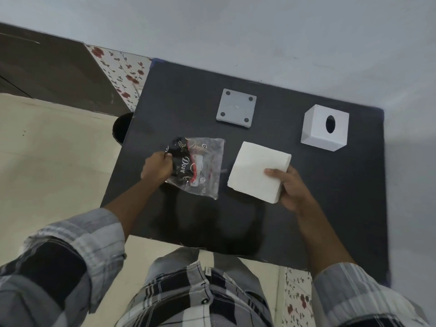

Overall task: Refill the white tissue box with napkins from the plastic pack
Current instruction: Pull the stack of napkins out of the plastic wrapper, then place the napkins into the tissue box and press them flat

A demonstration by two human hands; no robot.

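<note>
Napkins [258, 172], out of the plastic pack [198, 166], sit as a stack pinched at one corner in your right hand [291, 187]; a loose grip could fan them. Your left hand [157, 168] clutches the emptied wrapper. The tissue box [324, 127] stands apart on the table [306, 220], its base [236, 107] off.

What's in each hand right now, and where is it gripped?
Left hand pinches the plastic pack at its left edge; right hand holds the napkin stack by its near right corner.

Dark table [306, 220] against pale wall [236, 31] (cream floor [47, 149] left).
</note>
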